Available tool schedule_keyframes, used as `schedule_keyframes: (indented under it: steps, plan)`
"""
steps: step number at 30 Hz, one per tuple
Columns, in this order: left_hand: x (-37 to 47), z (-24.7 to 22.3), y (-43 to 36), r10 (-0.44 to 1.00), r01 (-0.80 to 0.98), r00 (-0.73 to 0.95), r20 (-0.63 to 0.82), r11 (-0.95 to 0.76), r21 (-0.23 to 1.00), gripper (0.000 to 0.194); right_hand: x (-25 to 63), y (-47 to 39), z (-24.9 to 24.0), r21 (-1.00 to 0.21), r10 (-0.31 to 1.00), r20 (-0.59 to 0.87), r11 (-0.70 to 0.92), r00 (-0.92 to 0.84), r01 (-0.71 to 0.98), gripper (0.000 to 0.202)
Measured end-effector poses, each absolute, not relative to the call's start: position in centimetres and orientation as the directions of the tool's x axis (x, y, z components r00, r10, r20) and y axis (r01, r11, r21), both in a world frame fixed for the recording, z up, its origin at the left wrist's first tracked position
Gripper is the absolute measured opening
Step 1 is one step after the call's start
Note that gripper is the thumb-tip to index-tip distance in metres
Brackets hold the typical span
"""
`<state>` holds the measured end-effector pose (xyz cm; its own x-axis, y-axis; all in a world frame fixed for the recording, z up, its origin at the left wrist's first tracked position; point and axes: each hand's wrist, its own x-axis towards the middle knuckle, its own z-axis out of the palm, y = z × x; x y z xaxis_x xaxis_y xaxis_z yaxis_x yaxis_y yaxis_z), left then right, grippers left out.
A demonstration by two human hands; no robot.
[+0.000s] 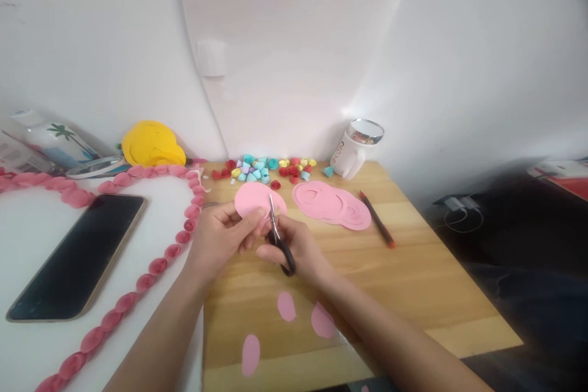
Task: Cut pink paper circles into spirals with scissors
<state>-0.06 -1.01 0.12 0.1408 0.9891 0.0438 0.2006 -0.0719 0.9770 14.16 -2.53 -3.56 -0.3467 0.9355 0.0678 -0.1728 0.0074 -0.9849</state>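
My left hand (225,229) pinches a round pink paper disc (252,198) above the wooden table. In my right hand (298,248) is a pair of scissors (285,257) with black handles, its fingers closed round the grips. The metal blades point up and away from me, at the right side of the disc. Part of the paper is hidden behind the blades and fingers. Just beyond my right hand lies an overlapping row of pink paper circles (312,201), some with spiral cuts. Nearer to me are several small pink paper pieces (250,355).
A red and black pen (377,220) lies right of the circles. Small coloured paper rolls (260,168) and a white mug (351,153) stand along the wall. To the left, a phone (78,257) rests on a white board (160,214) edged with pink paper roses; yellow paper (154,144) sits behind.
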Motion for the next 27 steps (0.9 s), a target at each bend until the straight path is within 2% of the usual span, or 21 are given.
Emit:
schedule_keyframes:
  steps: [9,27]
  plan:
    - [-0.42,0.28,-1.19,0.987,0.299,0.162,0.013,-0.062,0.952,0.021,14.39,-2.28,-3.45,-0.985,0.942,0.084,0.029,-0.325,-0.171,0.046]
    - [-0.47,0.26,-0.97,0.991,0.267,0.130,0.020,-0.054,0.962,0.023,14.52,-2.38,-3.11,-0.990,0.946,0.066,0.023,-0.317,-0.137,0.039]
